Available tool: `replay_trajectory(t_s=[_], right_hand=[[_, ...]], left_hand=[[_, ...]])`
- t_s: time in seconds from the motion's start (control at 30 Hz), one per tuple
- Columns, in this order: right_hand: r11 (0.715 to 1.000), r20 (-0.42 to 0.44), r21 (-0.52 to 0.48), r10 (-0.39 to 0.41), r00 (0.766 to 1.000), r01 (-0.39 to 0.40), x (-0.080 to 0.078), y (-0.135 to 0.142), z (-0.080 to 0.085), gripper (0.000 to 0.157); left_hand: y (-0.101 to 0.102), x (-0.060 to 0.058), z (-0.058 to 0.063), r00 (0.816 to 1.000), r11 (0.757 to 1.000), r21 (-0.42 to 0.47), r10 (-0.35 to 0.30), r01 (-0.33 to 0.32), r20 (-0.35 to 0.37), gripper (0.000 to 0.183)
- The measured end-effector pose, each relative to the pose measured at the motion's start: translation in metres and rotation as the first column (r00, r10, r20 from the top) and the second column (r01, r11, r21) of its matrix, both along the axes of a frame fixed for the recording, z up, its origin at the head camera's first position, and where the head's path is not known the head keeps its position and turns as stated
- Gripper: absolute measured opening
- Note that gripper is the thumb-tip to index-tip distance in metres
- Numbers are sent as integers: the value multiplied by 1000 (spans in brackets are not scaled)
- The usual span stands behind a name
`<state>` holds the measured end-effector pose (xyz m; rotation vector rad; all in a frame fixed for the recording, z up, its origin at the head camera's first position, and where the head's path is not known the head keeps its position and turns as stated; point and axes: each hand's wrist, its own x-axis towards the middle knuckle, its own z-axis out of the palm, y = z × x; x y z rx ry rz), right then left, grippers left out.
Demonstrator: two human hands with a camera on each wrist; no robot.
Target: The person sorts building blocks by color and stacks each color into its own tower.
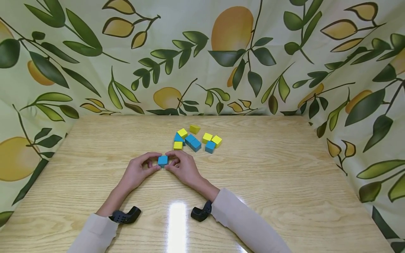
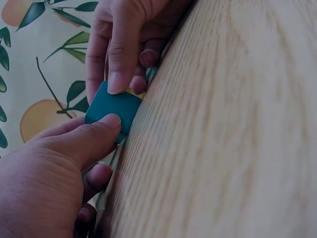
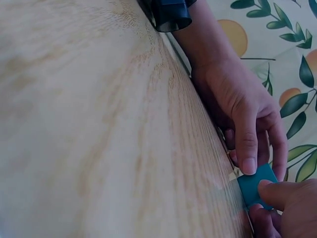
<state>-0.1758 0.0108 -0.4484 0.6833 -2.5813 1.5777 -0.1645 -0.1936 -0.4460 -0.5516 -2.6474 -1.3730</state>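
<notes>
A blue cube-shaped block (image 1: 162,161) sits between both hands at the left of centre in the head view. My left hand (image 1: 139,169) pinches it from the left, and its thumb (image 2: 110,121) presses the face toward me in the left wrist view. From the right, my right hand (image 1: 185,168) pinches the same block; its thumb (image 3: 267,188) lies on that same face. The fingers behind the block (image 2: 111,106) are mostly hidden in the wrist views. Both thumbs and forefingers curve in toward it, low over the wooden table (image 1: 269,175).
Beyond the hands lies a loose group: blue blocks (image 1: 195,145), a separate blue block (image 1: 210,147), a blue triangular block (image 1: 178,138), several yellow blocks (image 1: 207,137) and a yellow wedge (image 1: 194,129). A leaf-and-fruit patterned cloth (image 1: 177,77) borders the table. Black wrist devices (image 1: 126,215) sit at both sleeves.
</notes>
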Motion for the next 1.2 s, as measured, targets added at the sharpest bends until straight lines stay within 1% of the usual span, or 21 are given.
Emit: replay_trajectory(t_s=[0.2, 0.4, 0.6, 0.77, 0.9, 1.0, 1.2], right_hand=[[1000, 23, -18, 7, 1000, -6, 0, 1, 1, 36], [998, 25, -64, 0, 1000, 1, 2, 2, 4, 31], [993, -28, -114, -22, 999, 18, 6, 13, 13, 29], [985, -75, -171, -48, 996, 34, 8, 29, 14, 29], [979, -94, -198, -70, 993, 50, 19, 42, 35, 22], [979, -90, -196, -83, 992, 64, 27, 51, 51, 20], [972, -71, -201, -136, 988, 120, 28, 70, 51, 20]], left_hand=[[0, 0, 0, 1000, 1000, -6, 10, -9, 11, 37], [0, 0, 1, 999, 1000, -18, 21, -20, 24, 37], [1, 0, 2, 1000, 1000, -23, 17, -17, 26, 38], [1, 0, 1, 999, 999, -33, 26, -24, 33, 40], [0, -1, 0, 999, 999, -30, 27, -26, 36, 40], [0, -1, 0, 999, 999, -27, 27, -26, 33, 40], [0, 0, 1, 999, 999, -28, 23, -22, 31, 39]])
